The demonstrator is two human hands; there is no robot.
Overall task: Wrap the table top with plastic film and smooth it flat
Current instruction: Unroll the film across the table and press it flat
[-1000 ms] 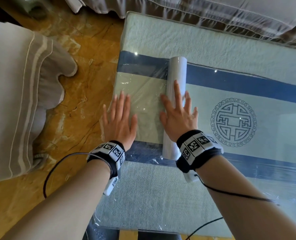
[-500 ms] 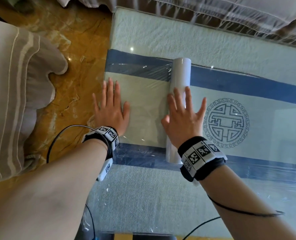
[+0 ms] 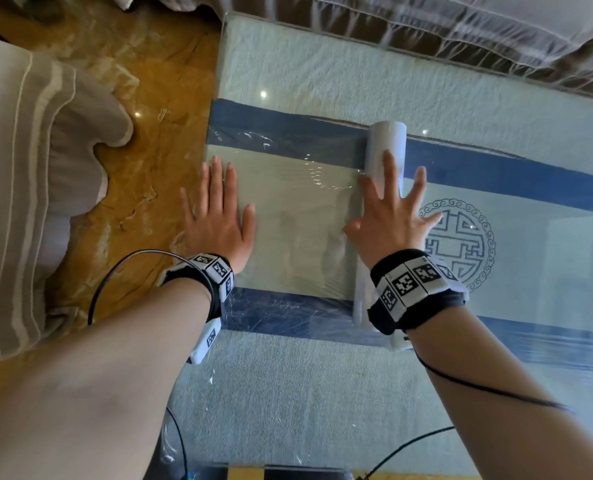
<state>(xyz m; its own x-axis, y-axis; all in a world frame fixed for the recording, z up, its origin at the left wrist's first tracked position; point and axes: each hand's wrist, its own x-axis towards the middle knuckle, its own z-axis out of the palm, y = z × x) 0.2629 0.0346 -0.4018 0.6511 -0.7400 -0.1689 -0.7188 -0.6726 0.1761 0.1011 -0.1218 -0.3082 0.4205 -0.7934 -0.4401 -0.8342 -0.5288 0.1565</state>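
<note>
A pale table top point(image 3: 322, 71) with two blue bands and a round blue emblem fills the view. A white roll of plastic film point(image 3: 385, 143) lies across it, front to back. A stretch of film point(image 3: 298, 216) runs from the roll to the table's left edge. My left hand point(image 3: 218, 220) lies flat on that film by the left edge, fingers straight. My right hand point(image 3: 388, 220) rests flat on top of the roll with fingers spread, covering its middle.
Orange marble floor point(image 3: 142, 161) lies left of the table. A beige upholstered seat point(image 3: 21, 188) stands at the far left, and grey bedding point(image 3: 426, 22) runs along the table's far edge. Black cables hang from both wristbands.
The roll has travelled to the right under my right hand, laying out more film. My left hand has slid left to the table's edge.
</note>
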